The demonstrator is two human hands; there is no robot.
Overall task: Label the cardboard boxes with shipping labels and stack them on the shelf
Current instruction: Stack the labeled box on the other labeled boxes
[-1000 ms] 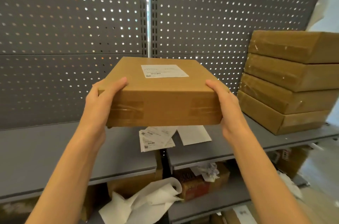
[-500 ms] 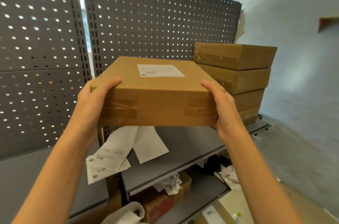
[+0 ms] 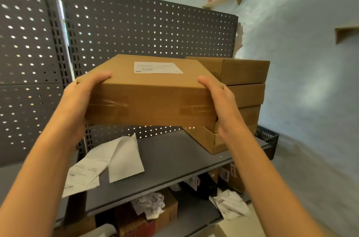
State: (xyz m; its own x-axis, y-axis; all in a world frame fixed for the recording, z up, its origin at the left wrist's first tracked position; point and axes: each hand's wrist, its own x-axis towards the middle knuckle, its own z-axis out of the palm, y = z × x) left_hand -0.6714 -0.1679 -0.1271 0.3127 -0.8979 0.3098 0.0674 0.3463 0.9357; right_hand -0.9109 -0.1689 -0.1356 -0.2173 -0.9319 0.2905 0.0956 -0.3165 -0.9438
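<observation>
- Five cardboard boxes: one held box (image 3: 151, 98), four in the stack (image 3: 242, 89).
- One shipping label (image 3: 158, 67) on the held box.
- Two hands: left (image 3: 77, 97), right (image 3: 223, 100).
- Two pegboard panels (image 3: 147, 31).

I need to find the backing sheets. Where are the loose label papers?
In the head view, the label papers lie lower left on the grey shelf, below the held box.

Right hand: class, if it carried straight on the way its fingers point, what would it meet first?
Probably the stack of boxes on the shelf: the right hand, holding the labelled box, points toward it, though depth is unclear.
</observation>
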